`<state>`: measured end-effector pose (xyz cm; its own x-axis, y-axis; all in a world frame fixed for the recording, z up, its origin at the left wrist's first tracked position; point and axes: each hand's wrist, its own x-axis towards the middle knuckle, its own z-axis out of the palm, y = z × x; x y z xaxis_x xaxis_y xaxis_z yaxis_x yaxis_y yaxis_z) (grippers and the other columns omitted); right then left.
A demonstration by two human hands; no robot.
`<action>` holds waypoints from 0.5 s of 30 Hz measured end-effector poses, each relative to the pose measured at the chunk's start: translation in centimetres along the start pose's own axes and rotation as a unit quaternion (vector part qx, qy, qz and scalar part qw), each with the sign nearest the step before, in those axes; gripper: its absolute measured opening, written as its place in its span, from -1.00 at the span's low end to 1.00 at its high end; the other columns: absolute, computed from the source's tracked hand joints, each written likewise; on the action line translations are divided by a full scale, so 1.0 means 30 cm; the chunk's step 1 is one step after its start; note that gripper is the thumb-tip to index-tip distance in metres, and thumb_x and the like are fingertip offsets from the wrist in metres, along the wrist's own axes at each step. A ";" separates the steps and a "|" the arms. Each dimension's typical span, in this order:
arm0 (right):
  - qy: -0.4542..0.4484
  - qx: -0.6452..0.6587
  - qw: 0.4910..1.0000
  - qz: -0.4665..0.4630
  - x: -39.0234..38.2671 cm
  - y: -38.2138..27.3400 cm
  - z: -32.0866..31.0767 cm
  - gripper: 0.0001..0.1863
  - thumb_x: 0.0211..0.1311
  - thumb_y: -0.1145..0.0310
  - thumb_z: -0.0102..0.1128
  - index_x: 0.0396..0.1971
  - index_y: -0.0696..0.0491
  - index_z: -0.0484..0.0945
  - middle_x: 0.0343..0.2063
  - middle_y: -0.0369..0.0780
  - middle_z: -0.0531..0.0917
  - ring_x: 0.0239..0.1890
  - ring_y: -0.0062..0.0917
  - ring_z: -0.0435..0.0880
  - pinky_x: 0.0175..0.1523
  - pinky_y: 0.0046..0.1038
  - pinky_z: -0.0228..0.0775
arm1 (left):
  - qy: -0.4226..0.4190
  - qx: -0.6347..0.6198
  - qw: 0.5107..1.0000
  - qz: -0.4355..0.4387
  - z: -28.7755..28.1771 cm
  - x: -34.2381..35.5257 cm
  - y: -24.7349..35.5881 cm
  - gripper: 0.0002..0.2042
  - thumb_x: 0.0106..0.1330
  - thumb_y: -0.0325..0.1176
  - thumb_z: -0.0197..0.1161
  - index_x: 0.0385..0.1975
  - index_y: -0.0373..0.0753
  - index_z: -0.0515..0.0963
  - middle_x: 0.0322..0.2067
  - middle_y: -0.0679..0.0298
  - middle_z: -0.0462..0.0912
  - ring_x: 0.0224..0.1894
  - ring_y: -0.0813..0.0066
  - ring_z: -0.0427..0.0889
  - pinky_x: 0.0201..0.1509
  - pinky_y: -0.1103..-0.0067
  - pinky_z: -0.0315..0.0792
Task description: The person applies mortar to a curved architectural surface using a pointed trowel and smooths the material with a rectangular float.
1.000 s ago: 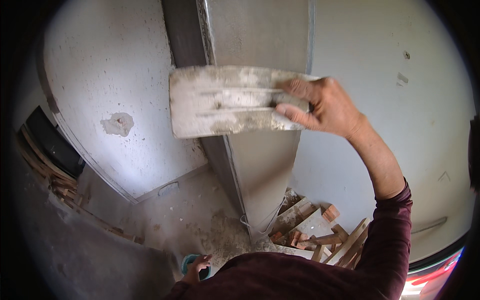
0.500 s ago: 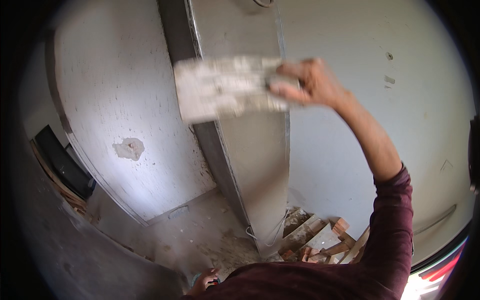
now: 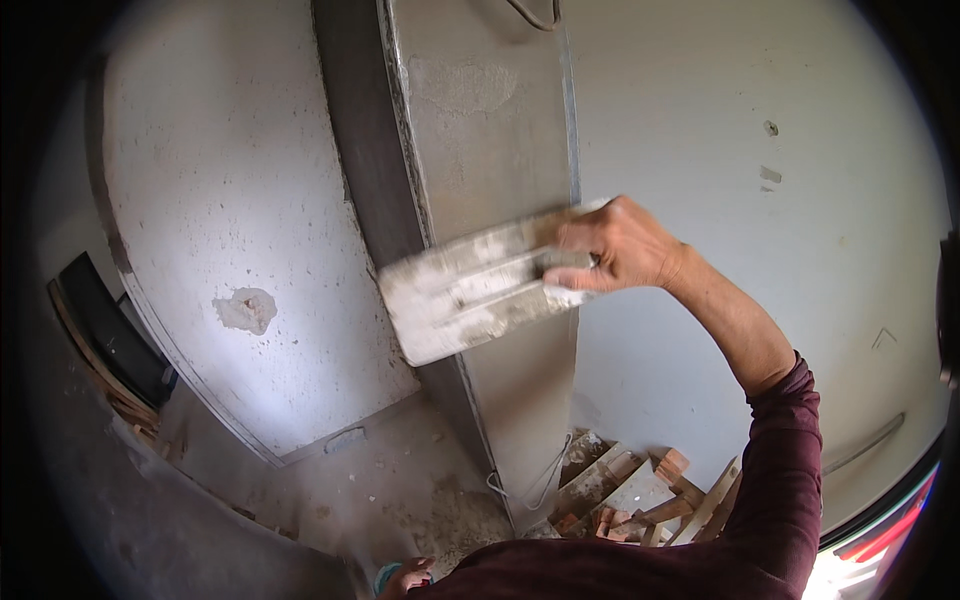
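My right hand is closed around the handle of a plaster-smeared plastering trowel, with thumb and fingers wrapped over its back. The broad rectangular blade lies across the narrow grey plastered pillar, its left end tilted lower and slightly blurred by motion. Its far end reaches over the pillar's left edge. A rougher, wet-looking patch shows higher on the pillar. At the bottom edge, my left hand is partly cut off by my shirt. Its fingers are curled by something small, teal and dark that I cannot make out.
A white speckled panel with a grey patch stands left, a pale wall right. Broken bricks and wood scraps lie at the pillar's foot beside a bent wire. Another wire loop hangs above. Debris litters the floor.
My right hand and the trowel have moved down the pillar, and the blade's left end has tipped lower. The rough patch above is now uncovered. My left hand has barely shifted.
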<state>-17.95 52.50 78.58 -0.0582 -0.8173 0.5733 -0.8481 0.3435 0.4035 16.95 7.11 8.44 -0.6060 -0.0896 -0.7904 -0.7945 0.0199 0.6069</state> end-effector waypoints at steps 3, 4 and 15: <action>0.101 -0.015 0.991 0.091 0.120 0.070 -0.168 -0.45 0.20 -0.19 0.22 -0.20 0.04 0.70 -0.35 -0.17 0.75 -0.58 -0.43 0.67 -0.32 -0.42 0.58 | 0.041 0.135 0.989 -0.040 0.033 -0.013 0.209 -0.50 0.38 0.06 0.16 0.21 -0.07 0.44 -0.01 0.29 0.61 -0.12 0.42 0.65 -0.03 0.47 0.48; 0.131 0.002 0.985 0.111 0.173 0.084 -0.234 -0.47 0.21 -0.14 0.21 -0.23 0.09 0.69 -0.37 -0.16 0.74 -0.58 -0.45 0.65 -0.32 -0.40 0.56 | 0.048 0.147 0.988 -0.022 0.025 -0.024 0.286 -0.49 0.37 0.07 0.17 0.19 -0.10 0.47 -0.03 0.31 0.63 -0.16 0.43 0.66 -0.04 0.47 0.49; 0.160 0.181 0.969 0.052 0.280 0.163 -0.256 -0.61 0.25 0.09 0.12 -0.43 0.17 0.63 -0.58 -0.21 0.60 -0.61 -0.56 0.52 -0.40 -0.40 0.42 | -0.052 0.137 0.971 0.190 -0.173 -0.038 0.342 -0.55 0.46 -0.16 0.11 0.23 -0.28 0.41 0.12 0.10 0.54 0.05 0.24 0.60 0.10 0.37 0.49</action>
<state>-18.53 50.86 90.84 -0.0367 -0.5808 0.8132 -0.9790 0.1843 0.0874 9.70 2.25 16.00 -0.8460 0.0776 -0.5275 -0.4853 0.2980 0.8220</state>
